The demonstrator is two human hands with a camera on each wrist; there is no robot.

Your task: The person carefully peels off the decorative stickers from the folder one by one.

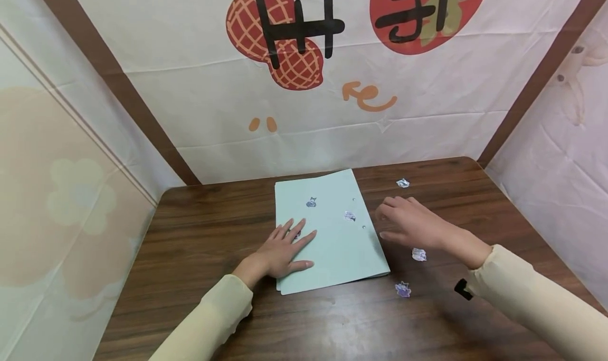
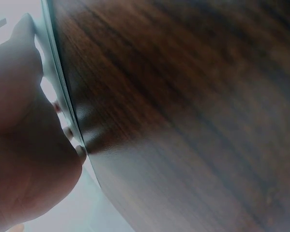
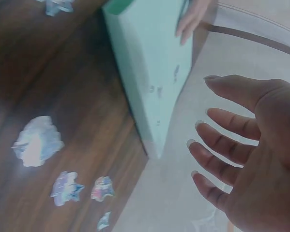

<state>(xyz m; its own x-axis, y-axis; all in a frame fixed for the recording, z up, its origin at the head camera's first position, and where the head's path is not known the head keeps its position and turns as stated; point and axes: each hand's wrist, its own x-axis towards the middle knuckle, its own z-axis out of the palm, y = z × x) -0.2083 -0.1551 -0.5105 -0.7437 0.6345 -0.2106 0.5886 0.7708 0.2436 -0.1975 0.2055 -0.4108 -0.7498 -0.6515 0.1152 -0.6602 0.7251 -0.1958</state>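
Observation:
A pale mint-green folder (image 1: 332, 250) lies on the wooden table, its spine side showing in the right wrist view. My left hand (image 1: 286, 255) rests on its left part with fingers spread. One small sticker (image 1: 297, 235) shows between those fingers, partly covered. Two more, a purplish sticker (image 1: 311, 202) and a silvery sticker (image 1: 350, 216), lie on the cover. Just past the folder's right edge, my right hand (image 1: 410, 222) hovers above the table. In the right wrist view that hand (image 3: 251, 140) has loosely bent, separated fingers and holds nothing.
Several loose stickers lie on the table right of the folder, among them a purple sticker (image 1: 402, 289), a pale sticker (image 1: 419, 254) and a far sticker (image 1: 402, 183). A printed cloth (image 1: 323, 123) hangs behind the table (image 1: 199, 229), with more cloth at both sides.

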